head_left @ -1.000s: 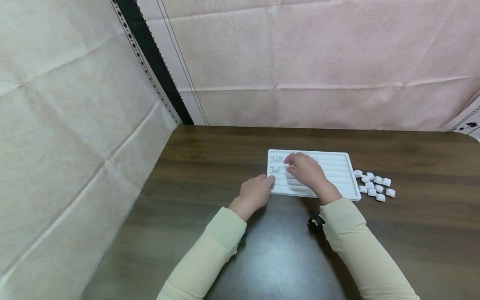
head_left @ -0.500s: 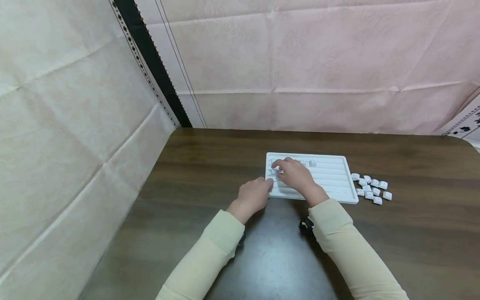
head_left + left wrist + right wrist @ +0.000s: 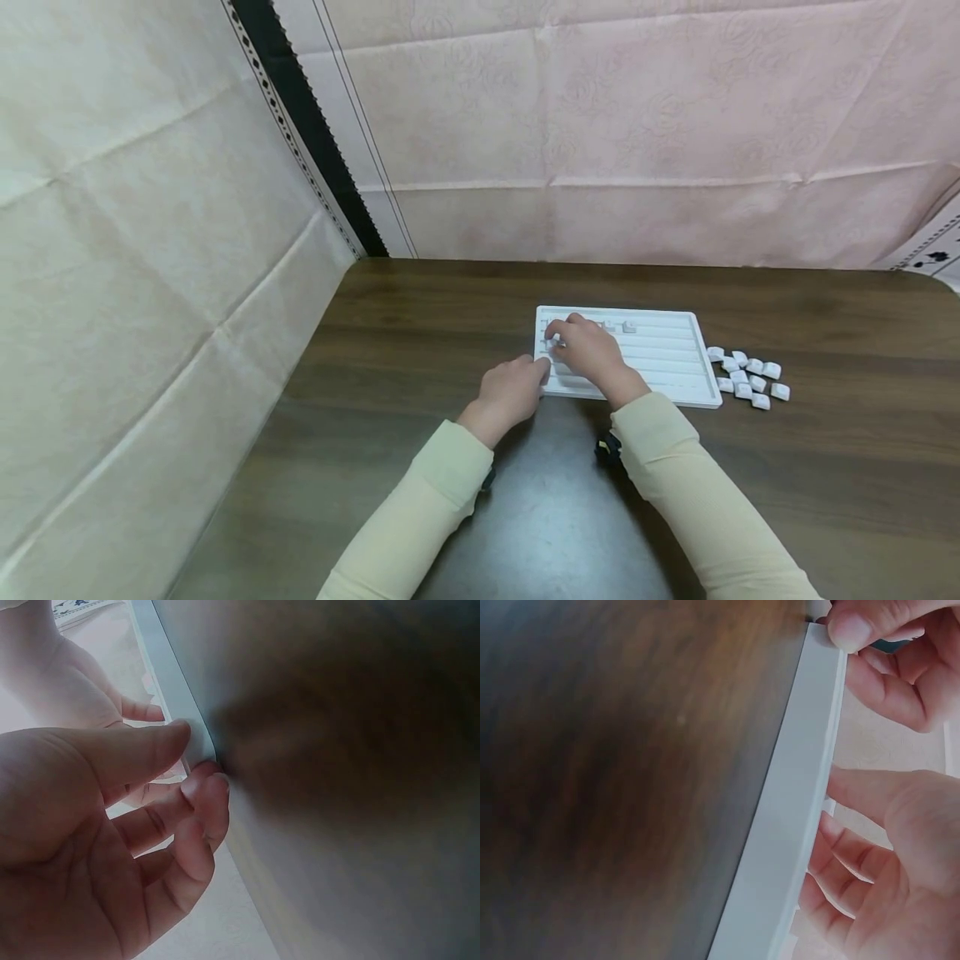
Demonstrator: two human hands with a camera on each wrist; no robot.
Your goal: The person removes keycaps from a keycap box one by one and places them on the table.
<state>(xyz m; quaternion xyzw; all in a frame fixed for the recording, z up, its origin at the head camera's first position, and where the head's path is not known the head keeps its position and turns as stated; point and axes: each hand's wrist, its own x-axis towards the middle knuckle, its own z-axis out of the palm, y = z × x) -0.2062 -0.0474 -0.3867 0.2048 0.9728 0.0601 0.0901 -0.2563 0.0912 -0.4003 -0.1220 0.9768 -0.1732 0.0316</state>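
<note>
A white ridged tray [image 3: 667, 358] lies on the table. My left hand [image 3: 512, 390] holds its near left corner; in the left wrist view the thumb [image 3: 161, 746] lies on the rim with the other fingers curled at the edge. Over the tray's upper left part, my right hand [image 3: 592, 350] pinches a small white block [image 3: 829, 806] between thumb and fingertips, mostly hidden by the tray rim in the right wrist view. Another small block [image 3: 629, 327] sits in the top row, right of that hand.
Several loose white blocks [image 3: 741, 377] lie in a cluster just right of the tray on the brown wooden table [image 3: 420, 333]. Pale patterned cloth [image 3: 675, 117] hangs behind the table, and more cloth [image 3: 150, 275] covers the left side.
My right hand has moved left and slightly down over the tray to its left rows, uncovering a block in the top row. The left hand has stayed at the corner.
</note>
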